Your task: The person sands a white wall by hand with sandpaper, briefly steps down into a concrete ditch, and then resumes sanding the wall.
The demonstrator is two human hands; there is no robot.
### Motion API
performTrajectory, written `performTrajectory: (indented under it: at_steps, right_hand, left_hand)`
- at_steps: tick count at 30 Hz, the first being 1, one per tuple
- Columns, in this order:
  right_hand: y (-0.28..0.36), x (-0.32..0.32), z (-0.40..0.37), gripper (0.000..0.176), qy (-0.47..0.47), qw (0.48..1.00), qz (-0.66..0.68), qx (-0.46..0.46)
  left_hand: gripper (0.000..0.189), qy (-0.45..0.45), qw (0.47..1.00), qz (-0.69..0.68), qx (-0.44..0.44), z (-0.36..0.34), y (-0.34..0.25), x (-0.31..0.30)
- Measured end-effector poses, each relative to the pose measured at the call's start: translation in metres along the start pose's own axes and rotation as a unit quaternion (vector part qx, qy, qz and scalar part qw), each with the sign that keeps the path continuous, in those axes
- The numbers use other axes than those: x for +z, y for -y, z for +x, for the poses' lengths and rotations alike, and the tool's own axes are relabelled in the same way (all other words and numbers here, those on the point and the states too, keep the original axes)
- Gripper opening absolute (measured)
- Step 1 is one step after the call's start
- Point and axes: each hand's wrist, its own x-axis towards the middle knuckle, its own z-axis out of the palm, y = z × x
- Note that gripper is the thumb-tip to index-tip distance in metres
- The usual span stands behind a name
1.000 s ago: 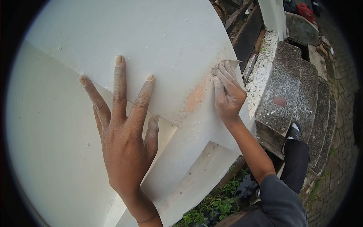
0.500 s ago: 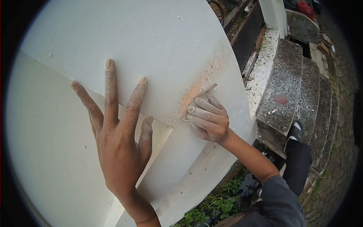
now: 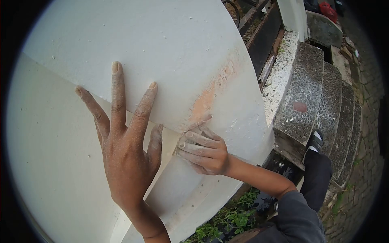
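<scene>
The right hand (image 3: 204, 152) is seen just below the centre of the frame, its dusty fingers (image 3: 194, 136) curled over and pressed onto a small folded sheet, apparently sandpaper (image 3: 201, 122), though little of it shows. The sheet is held against the stepped edge of a white plastered wall (image 3: 162, 44), just under a pale orange patch (image 3: 207, 100) that runs toward the upper right.

The left hand (image 3: 123, 150) is laid flat at lower left, open with fingers spread. Nothing is gripped by it, and its fingertips lie across the same stepped edge.

A grey sleeve (image 3: 302, 218) is seen at the lower right. Green plants (image 3: 233, 218) are found along the bottom, and pebbled stone steps (image 3: 308, 89) fill the right, with a dark shoe (image 3: 314, 140) set on them.
</scene>
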Motion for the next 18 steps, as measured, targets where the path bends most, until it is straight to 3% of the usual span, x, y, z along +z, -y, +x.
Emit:
performTrajectory:
  at_steps: [2, 3, 4, 6, 8, 9, 12, 13, 16, 17, 18]
  right_hand:
    - [-0.029, -0.014, 0.000, 0.021, 0.008, 0.996, -0.060, -0.061]
    - [-0.048, -0.024, 0.008, 0.017, -0.036, 0.990, -0.126, -0.045]
    - [-0.067, -0.032, 0.019, 0.019, -0.122, 0.981, -0.151, 0.029]
    - [-0.063, -0.022, 0.021, 0.020, -0.192, 0.968, -0.088, 0.132]
    - [-0.007, -0.002, 0.007, 0.021, -0.056, 0.995, -0.079, 0.021]
    - [0.006, 0.004, -0.007, 0.020, 0.029, 0.999, 0.005, -0.025]
    - [-0.040, -0.026, 0.013, 0.019, -0.029, 0.989, -0.133, -0.060]
    - [-0.057, -0.033, 0.020, 0.017, -0.112, 0.982, -0.143, 0.042]
    - [-0.025, -0.007, 0.011, 0.018, -0.111, 0.983, -0.139, 0.036]
    - [0.002, 0.004, -0.002, 0.023, -0.028, 0.999, -0.036, 0.007]
    - [0.002, 0.003, -0.004, 0.022, -0.020, 1.000, -0.015, -0.015]
  left_hand:
    - [0.069, 0.000, 1.000, 0.004, 0.006, -0.002, 0.003, 0.001]
    - [0.069, -0.001, 1.000, 0.007, 0.008, 0.000, 0.004, 0.001]
    - [0.069, 0.000, 1.000, 0.008, 0.006, 0.000, 0.003, 0.001]
    - [0.070, 0.014, 1.000, 0.000, -0.003, -0.004, 0.001, -0.001]
    - [0.070, 0.012, 1.000, -0.010, -0.001, 0.000, 0.000, -0.001]
    - [0.070, 0.008, 1.000, -0.008, -0.001, -0.001, 0.000, -0.001]
    - [0.071, 0.000, 1.000, 0.005, 0.010, 0.000, 0.003, 0.001]
    - [0.071, 0.001, 1.000, 0.009, 0.011, 0.000, 0.002, 0.000]
    - [0.070, 0.010, 1.000, -0.003, 0.000, -0.002, 0.000, -0.001]
    - [0.070, 0.009, 1.000, -0.008, -0.002, -0.001, -0.001, -0.001]
    - [0.071, 0.012, 1.000, -0.006, -0.004, -0.001, -0.001, 0.000]
